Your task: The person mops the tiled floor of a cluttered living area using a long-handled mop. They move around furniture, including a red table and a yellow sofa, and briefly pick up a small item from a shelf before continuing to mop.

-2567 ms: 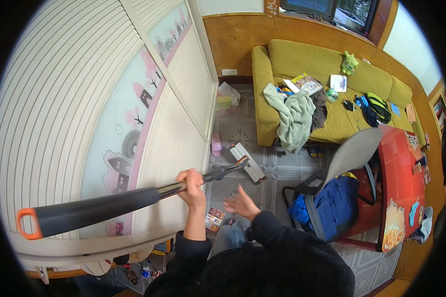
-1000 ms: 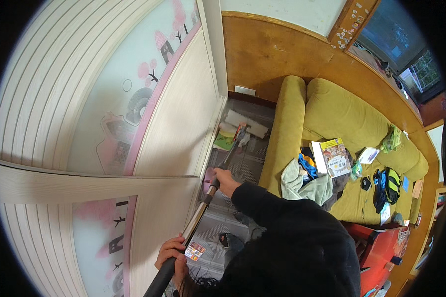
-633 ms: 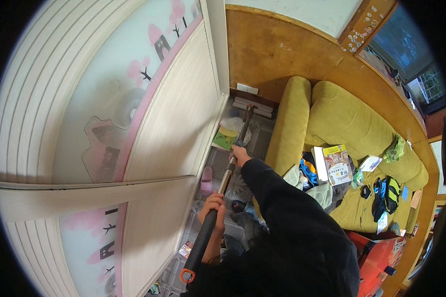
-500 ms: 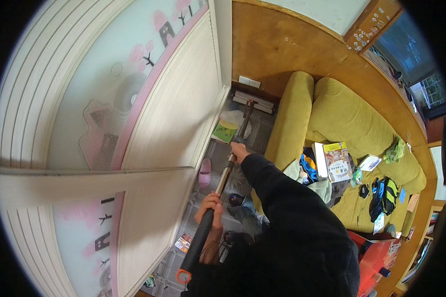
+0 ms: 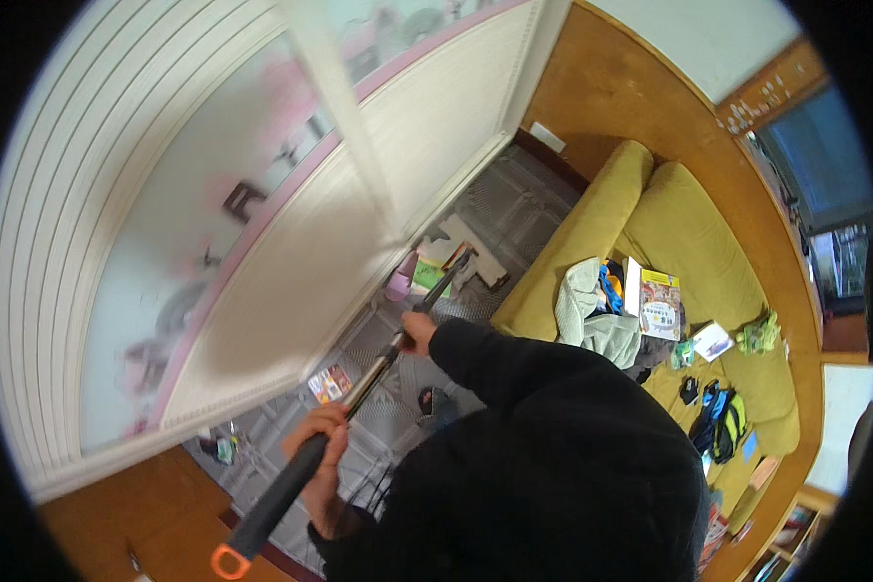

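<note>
A long-handled mop [image 5: 371,374] slants across the floor, its black grip with an orange end loop low at the left. My left hand [image 5: 322,443] is closed round this grip. Farther up, my right hand [image 5: 418,332] wraps the pole below its dark upper section. The pale, wide mop head [image 5: 483,256] rests on the grey patterned floor [image 5: 504,199]. Beside the head lie a green booklet [image 5: 430,273], whitish crumpled material and a pink slipper [image 5: 399,283], close together against the foot of the door. A colourful printed card or booklet [image 5: 330,384] lies nearer my left hand.
White sliding doors [image 5: 262,320] with pink-trimmed glass line the left. A mustard sofa [image 5: 592,233] stands at right, bearing clothes [image 5: 592,315], books [image 5: 661,304] and a black-and-lime bag [image 5: 720,427]. Small litter [image 5: 225,448] lies by the door track at lower left.
The mop head has come back from the far wall toward me, with the booklet and slipper now bunched beside it. Both hands have moved left, still gripping the pole. My view has turned.
</note>
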Action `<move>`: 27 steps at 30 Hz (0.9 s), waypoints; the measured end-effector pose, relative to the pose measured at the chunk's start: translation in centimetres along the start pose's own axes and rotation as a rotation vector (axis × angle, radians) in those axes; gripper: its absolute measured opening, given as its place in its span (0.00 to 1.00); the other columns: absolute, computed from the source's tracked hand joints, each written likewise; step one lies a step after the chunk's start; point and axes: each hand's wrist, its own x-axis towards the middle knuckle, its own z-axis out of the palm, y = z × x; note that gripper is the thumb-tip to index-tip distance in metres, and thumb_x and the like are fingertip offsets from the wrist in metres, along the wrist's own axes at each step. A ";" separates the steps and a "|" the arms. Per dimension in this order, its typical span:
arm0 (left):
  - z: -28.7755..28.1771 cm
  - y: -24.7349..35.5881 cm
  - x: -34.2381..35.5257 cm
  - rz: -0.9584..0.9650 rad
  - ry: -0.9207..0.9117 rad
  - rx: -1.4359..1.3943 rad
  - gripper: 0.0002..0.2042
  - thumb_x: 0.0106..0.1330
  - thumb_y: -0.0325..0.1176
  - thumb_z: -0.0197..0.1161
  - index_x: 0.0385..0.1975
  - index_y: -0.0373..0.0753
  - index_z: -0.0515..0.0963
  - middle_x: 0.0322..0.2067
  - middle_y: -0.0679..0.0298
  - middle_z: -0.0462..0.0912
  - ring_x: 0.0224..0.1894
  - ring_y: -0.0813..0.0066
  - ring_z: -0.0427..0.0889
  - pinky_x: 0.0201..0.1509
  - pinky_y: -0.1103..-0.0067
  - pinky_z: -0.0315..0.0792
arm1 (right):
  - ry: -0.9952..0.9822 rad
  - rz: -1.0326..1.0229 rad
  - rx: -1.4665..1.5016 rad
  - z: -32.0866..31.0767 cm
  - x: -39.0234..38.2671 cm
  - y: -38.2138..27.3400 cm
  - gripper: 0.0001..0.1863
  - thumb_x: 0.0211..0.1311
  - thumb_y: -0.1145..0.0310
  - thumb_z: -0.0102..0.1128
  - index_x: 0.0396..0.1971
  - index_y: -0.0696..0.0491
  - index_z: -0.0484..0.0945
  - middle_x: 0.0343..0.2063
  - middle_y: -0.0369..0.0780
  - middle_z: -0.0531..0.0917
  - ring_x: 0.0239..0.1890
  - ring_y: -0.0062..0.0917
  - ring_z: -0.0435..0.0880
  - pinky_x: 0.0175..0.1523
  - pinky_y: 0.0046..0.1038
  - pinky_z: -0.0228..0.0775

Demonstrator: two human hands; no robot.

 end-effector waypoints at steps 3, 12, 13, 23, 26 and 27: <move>-6.0 4.9 -6.4 0.033 0.092 0.027 0.04 0.50 0.20 0.61 0.23 0.31 0.73 0.26 0.56 0.76 0.38 0.62 0.76 0.55 0.64 0.66 | -0.179 -0.020 0.166 5.4 -0.6 -11.7 0.15 0.40 0.62 0.70 0.29 0.50 0.76 0.26 0.47 0.81 0.29 0.39 0.82 0.34 0.38 0.75; -12.2 12.5 -18.6 0.143 0.421 0.149 0.14 0.46 0.36 0.70 0.16 0.35 0.71 0.19 0.57 0.74 0.29 0.62 0.77 0.49 0.60 0.73 | -0.467 1.249 1.772 5.3 -3.0 -34.2 0.13 0.61 0.64 0.45 0.38 0.57 0.63 0.32 0.46 0.76 0.30 0.40 0.82 0.30 0.46 0.80; -12.3 12.3 -18.8 0.179 0.410 0.131 0.14 0.46 0.35 0.70 0.17 0.36 0.72 0.19 0.56 0.75 0.29 0.61 0.78 0.49 0.60 0.74 | -0.493 1.327 1.800 6.7 -3.1 -32.8 0.13 0.61 0.62 0.46 0.38 0.57 0.64 0.32 0.46 0.76 0.30 0.40 0.82 0.32 0.46 0.80; -0.5 -2.4 -6.0 0.103 0.173 -0.227 0.17 0.52 0.31 0.69 0.40 0.32 0.76 0.46 0.49 0.78 0.54 0.53 0.74 0.62 0.60 0.64 | 0.490 1.137 1.662 -7.3 -3.7 2.4 0.12 0.59 0.62 0.54 0.32 0.58 0.73 0.31 0.42 0.77 0.28 0.35 0.78 0.30 0.37 0.73; 6.7 -7.0 -1.5 0.013 -0.050 -0.085 0.13 0.55 0.26 0.66 0.40 0.37 0.75 0.50 0.54 0.76 0.58 0.55 0.71 0.62 0.65 0.63 | 0.632 1.315 1.256 -10.2 -3.1 13.5 0.15 0.57 0.61 0.57 0.31 0.60 0.74 0.32 0.43 0.77 0.31 0.36 0.76 0.33 0.39 0.70; 9.1 -8.8 -0.4 0.033 -0.086 -0.090 0.12 0.55 0.26 0.66 0.38 0.37 0.75 0.49 0.54 0.76 0.58 0.55 0.71 0.62 0.66 0.63 | 0.644 1.355 1.151 -11.3 -3.0 15.6 0.17 0.58 0.60 0.56 0.35 0.61 0.73 0.33 0.45 0.76 0.32 0.37 0.75 0.33 0.40 0.68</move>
